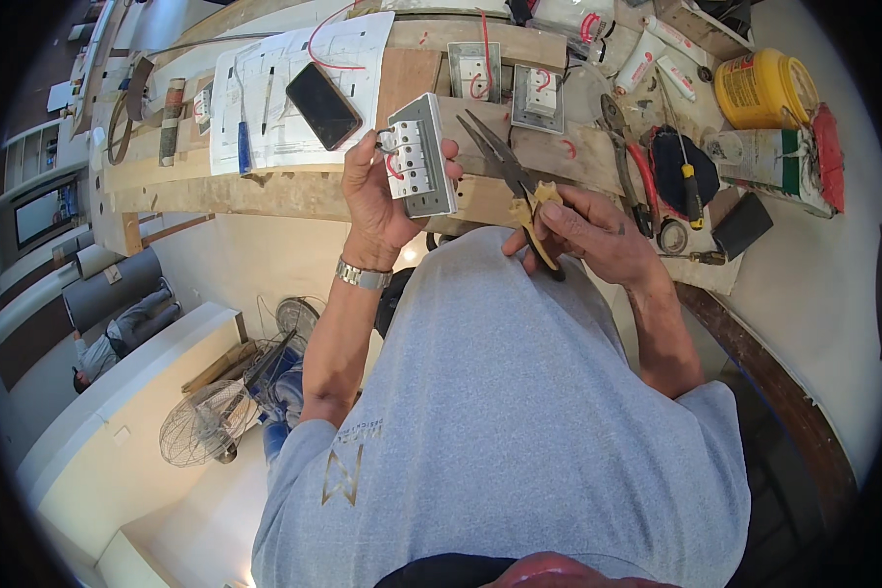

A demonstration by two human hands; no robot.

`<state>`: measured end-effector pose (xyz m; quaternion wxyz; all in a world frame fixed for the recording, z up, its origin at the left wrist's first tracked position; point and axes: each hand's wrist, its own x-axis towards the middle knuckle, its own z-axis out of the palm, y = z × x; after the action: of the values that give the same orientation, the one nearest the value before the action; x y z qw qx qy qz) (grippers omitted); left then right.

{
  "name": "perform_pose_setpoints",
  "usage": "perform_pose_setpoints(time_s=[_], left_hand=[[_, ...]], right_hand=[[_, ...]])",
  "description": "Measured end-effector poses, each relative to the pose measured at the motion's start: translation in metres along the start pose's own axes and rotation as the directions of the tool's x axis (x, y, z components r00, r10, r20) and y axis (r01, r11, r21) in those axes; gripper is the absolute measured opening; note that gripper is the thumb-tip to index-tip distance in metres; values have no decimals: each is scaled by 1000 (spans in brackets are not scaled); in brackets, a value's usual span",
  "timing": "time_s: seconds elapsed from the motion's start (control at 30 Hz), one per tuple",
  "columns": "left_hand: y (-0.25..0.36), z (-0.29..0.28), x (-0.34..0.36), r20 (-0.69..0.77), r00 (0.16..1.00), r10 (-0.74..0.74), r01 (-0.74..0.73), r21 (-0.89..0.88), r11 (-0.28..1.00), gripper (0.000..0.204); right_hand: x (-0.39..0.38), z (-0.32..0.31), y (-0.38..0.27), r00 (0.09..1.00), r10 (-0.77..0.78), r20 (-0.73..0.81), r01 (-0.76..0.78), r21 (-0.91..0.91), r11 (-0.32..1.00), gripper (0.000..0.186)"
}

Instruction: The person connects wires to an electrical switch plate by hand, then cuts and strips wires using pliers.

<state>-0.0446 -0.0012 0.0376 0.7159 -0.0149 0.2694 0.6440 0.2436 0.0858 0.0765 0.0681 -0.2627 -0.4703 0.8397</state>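
My left hand [380,196] holds up an electrical switch plate [429,162] with its back toward me. White switch modules [409,157] sit in its frame, with a short red wire loop and a dark wire on them. My right hand [598,230] grips long-nose pliers [519,181] by their yellow and black handles. The jaws are parted and point up and left, toward the plate but apart from it. Beyond the plate, two similar plates [475,73] with red wires lie on the wooden bench [314,196].
A black phone [323,106], a pen and a blue-handled screwdriver [244,147] lie on a paper drawing [230,98]. At the right are more pliers [619,147], a yellow-handled screwdriver [693,191], white tubes [642,61] and a yellow tub [759,88]. A fan [209,423] stands lower left; another person [122,333] is further off.
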Motion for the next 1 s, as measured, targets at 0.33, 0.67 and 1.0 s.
perform_pose_setpoints(time_s=[0.33,0.67,1.0], left_hand=[[-1,2,4,26,1000,3,-2,-20,1000,69],[6,4,2,65,981,184,-194,461,866,64],[12,23,-3,147,973,176,-229,594,771,60]], right_hand=[[1,1,-6,999,-17,47,19,-54,998,42],[7,7,-21,997,28,70,-19,-127,992,46],[18,7,-23,995,25,95,-2,-232,973,49]])
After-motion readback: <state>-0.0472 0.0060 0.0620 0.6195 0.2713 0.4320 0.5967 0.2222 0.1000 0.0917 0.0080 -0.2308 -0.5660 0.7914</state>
